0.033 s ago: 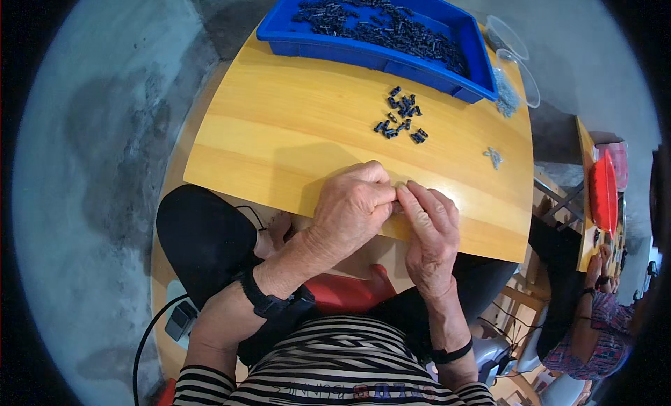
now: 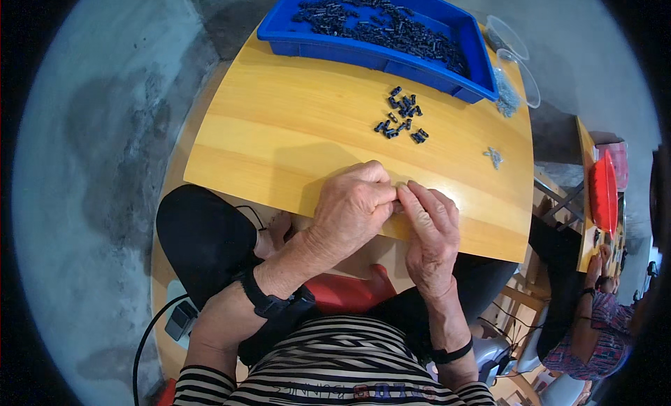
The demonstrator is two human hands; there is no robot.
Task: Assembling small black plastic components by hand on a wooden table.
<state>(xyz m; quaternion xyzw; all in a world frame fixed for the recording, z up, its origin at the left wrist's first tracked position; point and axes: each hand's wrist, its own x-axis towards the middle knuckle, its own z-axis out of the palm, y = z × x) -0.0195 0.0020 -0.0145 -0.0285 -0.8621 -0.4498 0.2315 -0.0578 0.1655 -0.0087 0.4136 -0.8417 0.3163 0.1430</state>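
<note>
Over the near edge of the wooden table (image 2: 258,140), my two hands meet fingertip to fingertip. The fingers of my left hand (image 2: 356,203) are curled in a pinch. My right hand (image 2: 430,228) pinches against it with thumb and forefinger. Whatever sits between the fingertips is hidden by them. Beyond my hands lies a loose group of small black parts (image 2: 405,111). To the right of that group is a little pile of small clear or silvery pieces (image 2: 493,157).
At the table's far side stands a blue tray (image 2: 377,69) holding many black parts. Clear round tubs (image 2: 517,77) with small pieces sit beside it. A co-worker (image 2: 594,329) works at another table on the right, near a red basket (image 2: 604,193). A wall rises at left.
</note>
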